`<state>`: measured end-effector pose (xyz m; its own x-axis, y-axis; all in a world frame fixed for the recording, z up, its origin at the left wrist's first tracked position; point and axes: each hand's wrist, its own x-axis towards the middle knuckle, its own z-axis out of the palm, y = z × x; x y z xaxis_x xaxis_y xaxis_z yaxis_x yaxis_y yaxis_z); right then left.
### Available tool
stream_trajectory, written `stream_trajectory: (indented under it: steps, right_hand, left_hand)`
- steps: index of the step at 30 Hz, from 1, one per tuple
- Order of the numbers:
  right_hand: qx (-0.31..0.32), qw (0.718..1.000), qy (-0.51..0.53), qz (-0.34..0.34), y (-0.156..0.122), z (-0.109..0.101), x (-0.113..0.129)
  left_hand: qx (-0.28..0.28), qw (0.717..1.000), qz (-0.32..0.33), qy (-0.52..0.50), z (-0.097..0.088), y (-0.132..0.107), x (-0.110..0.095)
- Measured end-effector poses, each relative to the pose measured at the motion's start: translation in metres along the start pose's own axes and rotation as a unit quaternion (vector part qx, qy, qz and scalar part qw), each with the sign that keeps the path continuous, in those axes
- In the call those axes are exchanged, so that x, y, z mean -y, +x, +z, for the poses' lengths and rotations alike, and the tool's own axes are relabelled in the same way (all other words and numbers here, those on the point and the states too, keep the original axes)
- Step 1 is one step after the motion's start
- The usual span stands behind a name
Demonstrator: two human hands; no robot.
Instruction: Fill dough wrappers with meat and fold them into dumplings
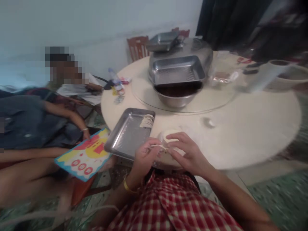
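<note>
Pinching a small pale piece of dough (159,146) at its two ends, the left hand (145,154) and right hand (190,154) meet just above the near edge of the surface (255,128). Blur hides the exact fingertip contact, but the dough's long axis seems to run crosswise, from one hand to the other. The metal tray (122,136) lies beyond and to the left, so the left hand is the nearer one; the folded dough pieces (147,121) sit at its far right corner. Pale round wrappers (171,132) lie just beyond the right hand's fingers.
</note>
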<state>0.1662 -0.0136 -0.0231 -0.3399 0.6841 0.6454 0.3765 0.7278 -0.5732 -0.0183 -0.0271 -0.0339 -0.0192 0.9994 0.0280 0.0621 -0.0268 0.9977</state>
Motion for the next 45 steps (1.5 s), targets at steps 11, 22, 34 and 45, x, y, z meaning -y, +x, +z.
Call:
stream_trajectory:
  steps: [11, 22, 34, 45]
  right_hand:
    - [0.025, 0.999, -0.046, 0.017, 0.001, 0.008, -0.007]
    - [-0.016, 0.997, -0.065, 0.023, -0.003, 0.020, -0.015]
    - [0.009, 0.999, -0.011, 0.044, -0.005, 0.016, -0.001]
    - [-0.023, 0.998, 0.002, 0.064, -0.009, 0.024, 0.001]
  left_hand:
    - [0.051, 0.998, 0.011, -0.024, -0.002, -0.002, 0.002]
    - [0.075, 0.993, 0.072, 0.055, -0.001, 0.000, 0.007]
    - [0.043, 0.991, 0.092, 0.089, 0.003, 0.000, 0.003]
    - [0.020, 0.992, 0.101, 0.076, 0.005, -0.005, 0.000]
